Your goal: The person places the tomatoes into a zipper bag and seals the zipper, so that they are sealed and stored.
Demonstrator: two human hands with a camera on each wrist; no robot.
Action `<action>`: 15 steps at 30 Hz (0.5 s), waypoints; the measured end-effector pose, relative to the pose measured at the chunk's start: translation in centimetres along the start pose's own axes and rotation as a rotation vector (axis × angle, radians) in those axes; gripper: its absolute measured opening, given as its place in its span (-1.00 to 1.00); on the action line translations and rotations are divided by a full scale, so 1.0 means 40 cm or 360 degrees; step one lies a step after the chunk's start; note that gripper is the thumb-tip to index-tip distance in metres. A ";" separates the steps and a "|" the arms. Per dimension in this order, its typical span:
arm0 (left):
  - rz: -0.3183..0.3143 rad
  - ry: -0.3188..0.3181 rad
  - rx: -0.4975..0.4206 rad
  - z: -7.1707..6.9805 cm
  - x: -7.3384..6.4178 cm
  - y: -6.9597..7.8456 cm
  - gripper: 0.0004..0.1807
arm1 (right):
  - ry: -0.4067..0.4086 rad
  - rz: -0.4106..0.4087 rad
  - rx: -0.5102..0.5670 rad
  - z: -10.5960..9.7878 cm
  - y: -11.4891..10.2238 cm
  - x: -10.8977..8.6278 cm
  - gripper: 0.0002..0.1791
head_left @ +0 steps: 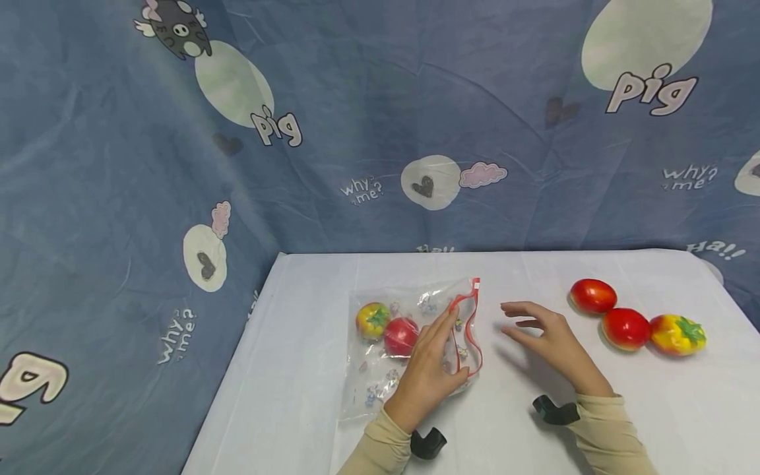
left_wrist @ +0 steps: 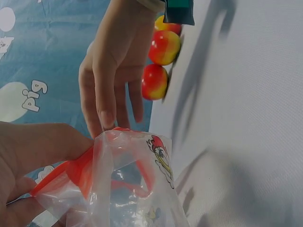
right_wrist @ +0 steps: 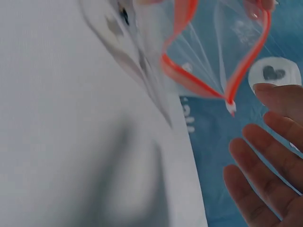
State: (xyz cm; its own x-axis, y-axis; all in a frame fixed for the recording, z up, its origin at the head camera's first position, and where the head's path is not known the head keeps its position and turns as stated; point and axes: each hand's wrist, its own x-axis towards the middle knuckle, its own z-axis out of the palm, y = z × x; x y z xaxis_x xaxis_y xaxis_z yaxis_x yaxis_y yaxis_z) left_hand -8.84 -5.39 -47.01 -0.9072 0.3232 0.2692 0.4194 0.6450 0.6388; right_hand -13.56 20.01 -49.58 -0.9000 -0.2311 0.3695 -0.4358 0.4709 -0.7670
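My left hand [head_left: 429, 369] grips the mouth of a clear plastic zip bag [head_left: 371, 382] with a red zip strip [head_left: 475, 343] and small cartoon prints. In the right wrist view the bag's mouth gapes between the red edges [right_wrist: 189, 85]. Inside the bag lie a yellow-and-red fruit [head_left: 371, 322] with a green leafy top and a round red fruit [head_left: 401, 335]. Just right of the mouth, my right hand [head_left: 555, 340] hovers over the table with its fingers spread and loosely bent, holding nothing.
On the white table [head_left: 273, 369], two glossy red fruits [head_left: 594, 295] with yellow patches and a yellow-and-red fruit [head_left: 678, 335] with a green top sit together at the right. Black wrist mounts [head_left: 555, 410] jut from both sleeves. A blue printed cloth [head_left: 356, 79] hangs behind.
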 end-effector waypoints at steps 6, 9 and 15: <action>-0.0015 0.0000 -0.0027 0.001 -0.001 0.001 0.15 | 0.0072 0.0007 -0.0027 -0.051 0.006 -0.021 -0.51; -0.0014 0.0002 -0.0037 0.001 -0.001 0.001 0.16 | 0.0120 0.0008 -0.0066 -0.077 0.011 -0.032 -0.49; -0.0031 -0.0009 -0.0059 0.001 -0.002 0.000 0.17 | 0.0235 0.0024 -0.0160 -0.123 0.025 -0.054 -0.45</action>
State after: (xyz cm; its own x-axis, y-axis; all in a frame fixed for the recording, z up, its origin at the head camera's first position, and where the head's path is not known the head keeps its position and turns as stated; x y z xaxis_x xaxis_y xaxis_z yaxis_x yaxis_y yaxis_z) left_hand -8.78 -5.39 -47.08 -0.9148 0.3151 0.2525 0.4003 0.6252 0.6700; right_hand -12.06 25.17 -48.56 -0.8940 -0.0991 0.4369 -0.4135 0.5581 -0.7194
